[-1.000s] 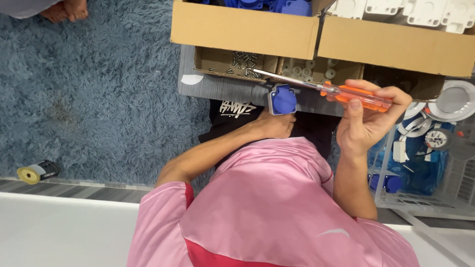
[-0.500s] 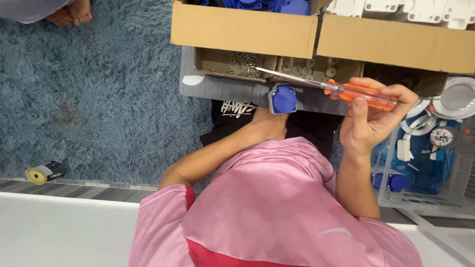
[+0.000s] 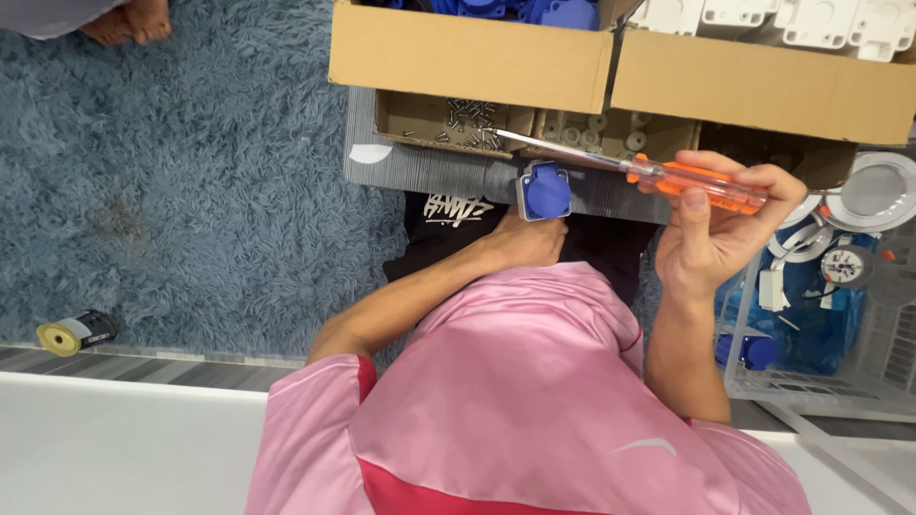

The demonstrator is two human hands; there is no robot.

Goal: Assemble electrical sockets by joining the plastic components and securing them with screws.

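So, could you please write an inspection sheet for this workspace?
Surface: grey ridged board on blue shaggy carpet.
Job's things: blue plastic socket; orange-handled screwdriver, tip at small cardboard box of screws.
Clutter: yellow tape roll; wire basket of white and blue parts.
Hands: left hand holds the socket; right hand grips the screwdriver.
Cables: nothing seen.
Surroundings: large cardboard boxes; another person's bare feet.
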